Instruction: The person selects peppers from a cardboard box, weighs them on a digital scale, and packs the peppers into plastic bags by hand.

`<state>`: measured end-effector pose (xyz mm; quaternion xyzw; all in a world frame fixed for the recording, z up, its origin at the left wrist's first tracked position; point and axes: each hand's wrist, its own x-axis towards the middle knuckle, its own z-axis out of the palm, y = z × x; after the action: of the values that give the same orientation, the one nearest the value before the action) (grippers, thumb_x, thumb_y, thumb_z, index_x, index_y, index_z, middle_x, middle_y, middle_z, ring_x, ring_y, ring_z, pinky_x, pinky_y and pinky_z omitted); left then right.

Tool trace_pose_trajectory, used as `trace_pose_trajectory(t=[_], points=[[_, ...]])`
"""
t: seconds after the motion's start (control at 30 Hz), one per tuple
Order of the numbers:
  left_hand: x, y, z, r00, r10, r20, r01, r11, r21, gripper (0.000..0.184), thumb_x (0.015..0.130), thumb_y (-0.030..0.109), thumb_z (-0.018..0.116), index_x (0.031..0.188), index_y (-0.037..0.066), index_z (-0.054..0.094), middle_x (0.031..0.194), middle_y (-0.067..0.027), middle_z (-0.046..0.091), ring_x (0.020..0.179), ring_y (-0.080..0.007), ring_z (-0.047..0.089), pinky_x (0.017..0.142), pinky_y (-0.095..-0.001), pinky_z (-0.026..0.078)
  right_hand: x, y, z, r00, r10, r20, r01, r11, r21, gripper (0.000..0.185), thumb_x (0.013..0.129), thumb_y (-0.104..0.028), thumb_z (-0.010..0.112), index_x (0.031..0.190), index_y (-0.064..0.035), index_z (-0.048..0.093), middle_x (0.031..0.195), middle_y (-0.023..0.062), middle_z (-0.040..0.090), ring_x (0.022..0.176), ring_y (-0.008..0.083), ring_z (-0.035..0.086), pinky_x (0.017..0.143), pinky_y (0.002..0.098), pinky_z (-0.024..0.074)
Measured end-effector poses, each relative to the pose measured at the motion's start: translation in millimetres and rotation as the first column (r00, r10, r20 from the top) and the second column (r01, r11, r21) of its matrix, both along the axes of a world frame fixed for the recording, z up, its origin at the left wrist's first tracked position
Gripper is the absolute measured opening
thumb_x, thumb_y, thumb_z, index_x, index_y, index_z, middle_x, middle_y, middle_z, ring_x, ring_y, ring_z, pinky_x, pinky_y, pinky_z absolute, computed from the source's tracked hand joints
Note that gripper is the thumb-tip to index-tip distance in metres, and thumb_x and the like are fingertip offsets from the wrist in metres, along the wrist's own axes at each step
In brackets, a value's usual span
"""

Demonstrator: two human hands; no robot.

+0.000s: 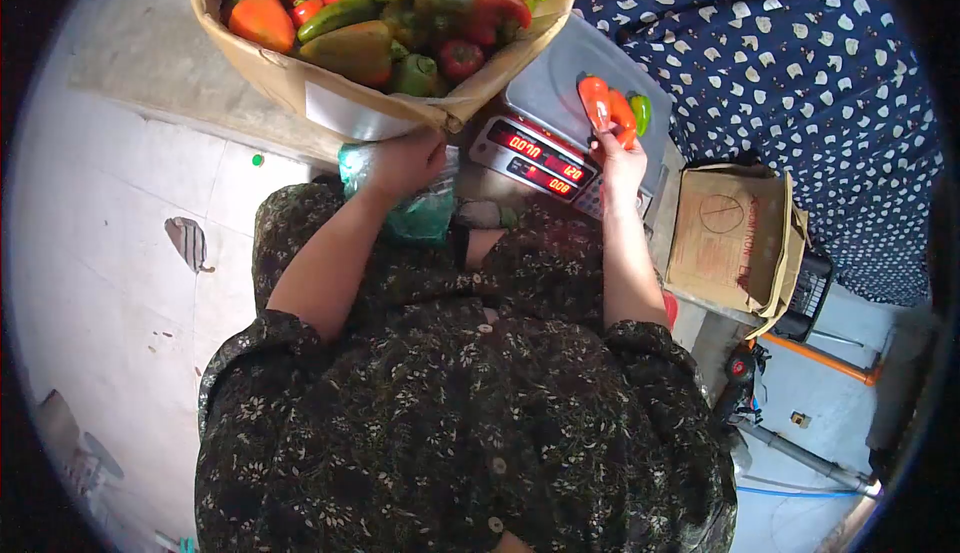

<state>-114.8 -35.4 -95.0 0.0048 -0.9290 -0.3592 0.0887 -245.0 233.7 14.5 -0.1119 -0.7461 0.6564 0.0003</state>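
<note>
My right hand (pixel 622 160) pinches a red pepper (pixel 594 101) by its lower end, over the grey plate of a digital scale (pixel 545 83). Beside it on the plate are an orange-red pepper (pixel 622 115) and a small green pepper (pixel 641 113). Red digits glow on the scale's display (pixel 541 161). My left hand (pixel 408 161) is closed on a thin green plastic bag (pixel 418 215) that hangs in front of my lap; its fingertips are partly hidden. Just beyond that hand stands a large cardboard box (pixel 270 81) full of red, orange and green peppers (pixel 350 50).
An open cardboard carton (pixel 715 238) stands right of the scale, with a black plastic crate (pixel 806 298) behind it. Dark blue patterned cloth (pixel 780 73) hangs at the right. Pale floor tiles (pixel 120 243) lie to the left, with a striped scrap (pixel 187 243) on them.
</note>
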Motion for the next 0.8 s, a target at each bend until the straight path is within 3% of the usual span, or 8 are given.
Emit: trace_pose_trajectory(t=[0.13,0.23,0.27,0.37,0.5,0.53,0.63,0.8], points=[[-2.8,-1.8,-4.7,0.999,-0.043,-0.014,0.043,0.999,-0.025,0.022,0.086,0.033,0.053,0.098,0.016,0.060,0.075,-0.0151,0.064,0.067,-0.0347,0.063,0.060,-0.0475,0.050,6.8,-1.4,9.2,0.999,0.037,-0.015,-0.034,0.981,0.189,0.015,0.079,-0.004,0.067,0.092,-0.0002,0.063,0.078,0.0055,0.060,0.065,0.0128,0.057,0.061,0.0256,0.0469],[-1.4,0.3,-8.3,0.999,-0.025,-0.044,0.021,0.996,-0.091,0.021,0.085,0.032,0.055,0.098,0.016,0.060,0.075,-0.0151,0.064,0.068,-0.0347,0.064,0.060,-0.0466,0.051,-2.5,28.4,2.4,0.850,0.185,-0.493,0.236,0.703,0.671,0.027,0.073,-0.008,0.071,0.097,0.0008,0.061,0.091,0.0103,0.057,0.085,0.0196,0.056,0.078,0.0320,0.0458],[-1.9,1.4,-9.7,0.996,-0.019,-0.085,0.012,0.996,-0.090,0.021,0.085,0.032,0.055,0.098,0.016,0.060,0.075,-0.0149,0.064,0.068,-0.0347,0.064,0.060,-0.0463,0.051,-4.3,36.6,8.4,0.882,0.133,-0.452,0.226,0.722,0.654,0.043,0.069,-0.012,0.073,0.105,0.0025,0.055,0.103,0.0148,0.049,0.100,0.0250,0.050,0.089,0.0361,0.0399],[-1.3,3.8,-10.7,0.993,-0.004,-0.120,-0.007,0.996,-0.088,0.021,0.085,0.032,0.055,0.097,0.016,0.060,0.075,-0.0142,0.064,0.068,-0.0345,0.064,0.060,-0.0458,0.052,-27.0,79.0,-7.1,0.934,-0.043,-0.355,0.224,0.845,0.486,0.050,0.069,-0.012,0.071,0.109,0.0037,0.047,0.110,0.0164,0.043,0.102,0.0266,0.046,0.092,0.0368,0.0369],[0.3,-0.5,-7.4,0.999,-0.008,-0.039,0.006,0.998,-0.066,0.019,0.085,0.031,0.056,0.094,0.015,0.061,0.076,-0.0135,0.064,0.068,-0.0343,0.064,0.059,-0.0461,0.052,-33.9,95.1,-8.5,0.984,-0.166,-0.071,0.176,0.970,0.166,0.034,0.078,-0.004,0.063,0.108,0.0009,0.048,0.105,0.0112,0.052,0.088,0.0191,0.054,0.079,0.0296,0.0454],[0.2,-0.9,-9.2,0.999,-0.012,-0.044,0.009,0.998,-0.054,0.019,0.085,0.031,0.056,0.094,0.015,0.061,0.076,-0.0135,0.064,0.068,-0.0343,0.064,0.059,-0.0462,0.052,-38.9,100.9,-17.6,0.974,-0.185,-0.128,0.210,0.953,0.218,0.031,0.080,0.000,0.061,0.108,-0.0007,0.049,0.098,0.0079,0.057,0.081,0.0153,0.057,0.073,0.0258,0.0471],[0.5,-4.8,-12.9,0.995,-0.013,-0.094,0.007,0.998,-0.055,0.020,0.084,0.031,0.057,0.094,0.015,0.061,0.077,-0.0135,0.064,0.068,-0.0342,0.063,0.059,-0.0463,0.052,-33.1,86.1,-13.7,0.956,-0.245,-0.164,0.282,0.923,0.262,0.031,0.079,-0.001,0.064,0.107,-0.0007,0.050,0.096,0.0071,0.058,0.085,0.0155,0.058,0.075,0.0273,0.0472],[-0.1,-0.8,-3.6,0.996,-0.012,-0.088,0.007,0.998,-0.059,0.016,0.083,0.026,0.056,0.085,0.010,0.059,0.075,-0.0127,0.063,0.067,-0.0325,0.062,0.059,-0.0455,0.050,-42.8,104.8,-26.5,0.991,-0.062,-0.123,0.101,0.933,0.346,0.025,0.080,-0.004,0.065,0.103,0.0000,0.057,0.101,0.0082,0.059,0.087,0.0156,0.058,0.082,0.0264,0.0441]])
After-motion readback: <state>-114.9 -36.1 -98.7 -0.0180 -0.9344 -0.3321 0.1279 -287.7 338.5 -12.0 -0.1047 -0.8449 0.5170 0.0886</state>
